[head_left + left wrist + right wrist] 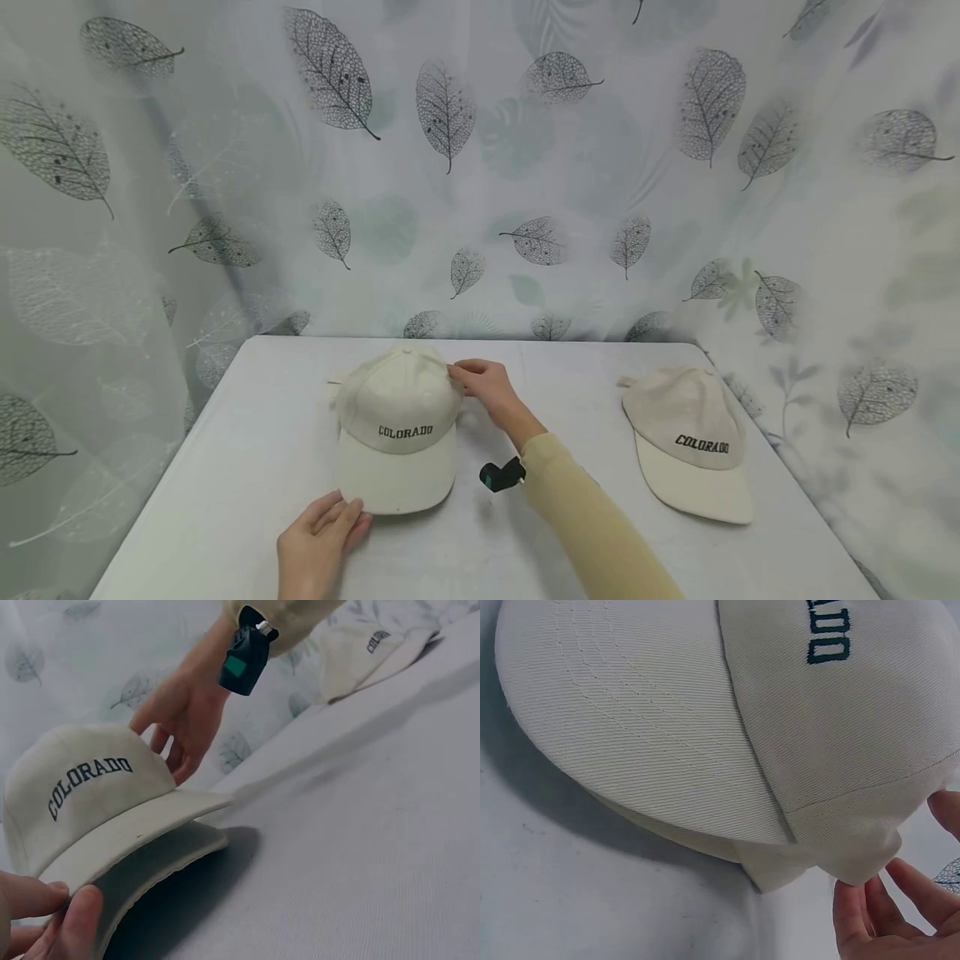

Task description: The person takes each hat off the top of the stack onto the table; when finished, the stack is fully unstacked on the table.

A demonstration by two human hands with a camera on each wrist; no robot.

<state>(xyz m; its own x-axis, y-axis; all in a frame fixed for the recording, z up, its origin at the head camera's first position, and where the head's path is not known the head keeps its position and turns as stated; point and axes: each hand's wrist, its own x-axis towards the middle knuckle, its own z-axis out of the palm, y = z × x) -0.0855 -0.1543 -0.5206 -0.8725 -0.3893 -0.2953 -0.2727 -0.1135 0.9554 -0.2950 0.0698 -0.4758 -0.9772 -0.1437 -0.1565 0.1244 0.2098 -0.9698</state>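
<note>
A cream baseball cap (397, 396) with COLORADO stitched in dark thread sits left of centre, its brim toward me. Beneath it is a second cream cap, whose brim (169, 855) shows below the upper one in the left wrist view; most of its crown is hidden. My left hand (318, 540) pinches the front left corner of the upper brim between thumb and fingers. At the crown's right side, my right hand (491, 390) pinches the fabric near the lower edge, which is crumpled in the right wrist view.
Another beige COLORADO cap (686, 417) lies tilted on the right of the white-covered table (558, 533). Behind the table hangs a leaf-print curtain (510, 192), which also lines both sides. A black wrist device (502, 475) shows at my right cuff.
</note>
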